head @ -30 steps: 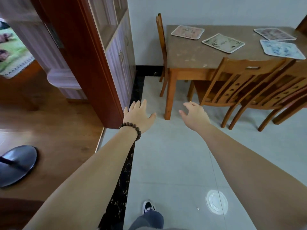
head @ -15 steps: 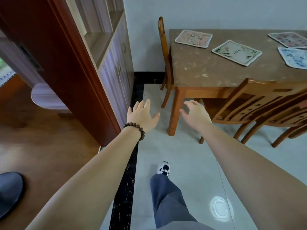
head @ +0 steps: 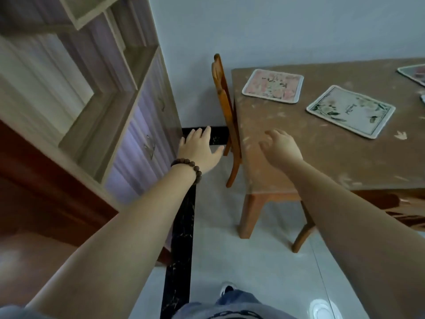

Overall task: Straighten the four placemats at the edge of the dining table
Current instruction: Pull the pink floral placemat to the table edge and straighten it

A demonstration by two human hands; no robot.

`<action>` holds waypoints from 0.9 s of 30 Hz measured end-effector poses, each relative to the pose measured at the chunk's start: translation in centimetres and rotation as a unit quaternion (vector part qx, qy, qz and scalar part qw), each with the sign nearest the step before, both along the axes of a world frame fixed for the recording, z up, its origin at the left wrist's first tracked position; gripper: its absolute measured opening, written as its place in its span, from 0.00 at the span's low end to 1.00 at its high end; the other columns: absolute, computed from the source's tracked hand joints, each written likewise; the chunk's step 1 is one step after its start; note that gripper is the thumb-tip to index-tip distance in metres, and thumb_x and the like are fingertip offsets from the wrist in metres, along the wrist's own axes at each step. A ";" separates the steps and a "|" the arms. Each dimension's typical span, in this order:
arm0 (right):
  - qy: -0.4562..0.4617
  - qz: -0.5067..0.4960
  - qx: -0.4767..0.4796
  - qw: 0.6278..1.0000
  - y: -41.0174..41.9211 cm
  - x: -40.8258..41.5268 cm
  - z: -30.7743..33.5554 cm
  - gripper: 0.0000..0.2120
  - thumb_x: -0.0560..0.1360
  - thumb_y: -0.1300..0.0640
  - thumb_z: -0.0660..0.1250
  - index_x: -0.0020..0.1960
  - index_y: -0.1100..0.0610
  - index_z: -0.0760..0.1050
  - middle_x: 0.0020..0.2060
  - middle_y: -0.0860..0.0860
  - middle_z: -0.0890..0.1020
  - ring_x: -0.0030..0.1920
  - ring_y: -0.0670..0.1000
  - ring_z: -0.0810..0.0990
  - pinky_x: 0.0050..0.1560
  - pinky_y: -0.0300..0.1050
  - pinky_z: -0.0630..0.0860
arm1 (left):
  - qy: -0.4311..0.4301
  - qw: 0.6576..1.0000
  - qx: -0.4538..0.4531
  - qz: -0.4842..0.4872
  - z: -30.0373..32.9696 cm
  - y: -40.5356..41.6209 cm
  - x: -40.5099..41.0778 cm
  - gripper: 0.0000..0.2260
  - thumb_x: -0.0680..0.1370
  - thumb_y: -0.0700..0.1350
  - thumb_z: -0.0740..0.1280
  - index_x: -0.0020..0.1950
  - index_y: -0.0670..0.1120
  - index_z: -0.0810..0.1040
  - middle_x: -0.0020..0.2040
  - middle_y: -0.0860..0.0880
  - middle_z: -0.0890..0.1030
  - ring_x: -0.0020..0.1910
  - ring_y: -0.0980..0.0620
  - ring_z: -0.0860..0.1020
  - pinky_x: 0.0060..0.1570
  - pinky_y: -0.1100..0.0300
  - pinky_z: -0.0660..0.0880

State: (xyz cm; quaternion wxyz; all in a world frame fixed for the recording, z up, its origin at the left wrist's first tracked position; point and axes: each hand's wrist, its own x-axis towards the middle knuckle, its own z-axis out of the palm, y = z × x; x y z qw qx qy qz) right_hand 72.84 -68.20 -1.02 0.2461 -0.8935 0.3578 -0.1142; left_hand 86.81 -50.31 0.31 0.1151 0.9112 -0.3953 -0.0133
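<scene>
**Head view: your two hands held out at the corner of the dining table**

Head view, looking forward and down. Your left hand (head: pixel 199 150) is stretched out over the pale tiled floor (head: pixel 241 261), fingers spread apart and holding nothing; a brown bead bracelet (head: pixel 187 168) circles its wrist. Your right hand (head: pixel 281 147) hovers above the near left corner of the dining table (head: pixel 310 157), fingers loosely curled and apart, with nothing in its grasp; whether it touches the tabletop cannot be told.

The placemats lie on the tabletop, well beyond both hands. A pink floral placemat (head: pixel 273 85) sits near the table's left end, roughly square to its edges. A white placemat with green leaves (head: pixel 350 110) lies just to its right and nearer to you, turned at an angle to the table edge. At the right border, a third placemat (head: pixel 412 73) is cut off by the frame, and a sliver of a fourth mat (head: pixel 422 97) shows below it.

A wooden chair (head: pixel 226 116) stands against the table's left end, its back toward the white wall (head: pixel 276 26). To your left stands a cabinet (head: pixel 128 116) with open shelves above and closed doors below; the visible shelf compartments hold nothing that can be made out. A black marbled strip (head: pixel 180 238) runs along the floor. Your shoe (head: pixel 226 290) and trouser leg (head: pixel 232 306) show at the bottom edge.
</scene>
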 end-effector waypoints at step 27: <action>0.055 -0.308 0.028 0.949 -29.7 23.3 -4.1 0.20 0.78 0.53 0.59 0.67 0.59 0.69 0.66 0.56 0.72 0.65 0.59 0.69 0.60 0.53 0.69 | 0.021 0.941 0.090 -0.325 -3.5 -45.6 31.4 0.32 0.77 0.61 0.55 0.77 0.47 0.54 0.76 0.46 0.60 0.74 0.46 0.57 0.70 0.45 0.59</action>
